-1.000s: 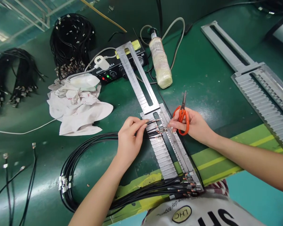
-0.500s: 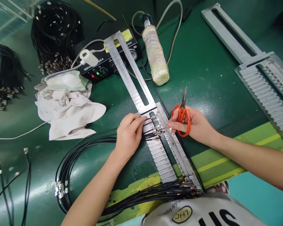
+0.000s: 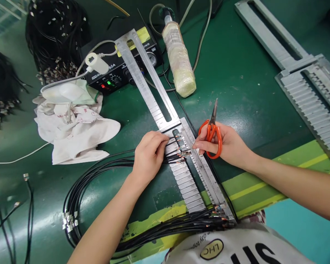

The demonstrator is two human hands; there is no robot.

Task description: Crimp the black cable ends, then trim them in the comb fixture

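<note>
My left hand (image 3: 150, 156) pinches a thin black cable (image 3: 169, 142) over the slotted face of a metal jig (image 3: 185, 187). Several more black cables (image 3: 84, 183) run under that hand in a loop, their stripped ends and small connectors (image 3: 183, 152) resting across the jig's slot. On the jig's right side is my right hand (image 3: 222, 143), with orange-handled scissors (image 3: 215, 134) hooked in it, blades pointing away from me. Its thumb and forefinger are pinched together at the jig's edge rail, near the connectors; whether anything lies between those fingertips is too small to tell.
A black control box (image 3: 121, 69) stands behind, with a wrapped bottle (image 3: 180, 60) beside it. White gloves (image 3: 77, 132) lie at left, near black cable bundles (image 3: 57, 29). A second metal jig (image 3: 305, 84) is at right. More cables (image 3: 167, 231) lie along the front edge.
The camera view has shifted slightly, moving the background a little left and up. Both hands keep nearly the same place and grip at the jig.
</note>
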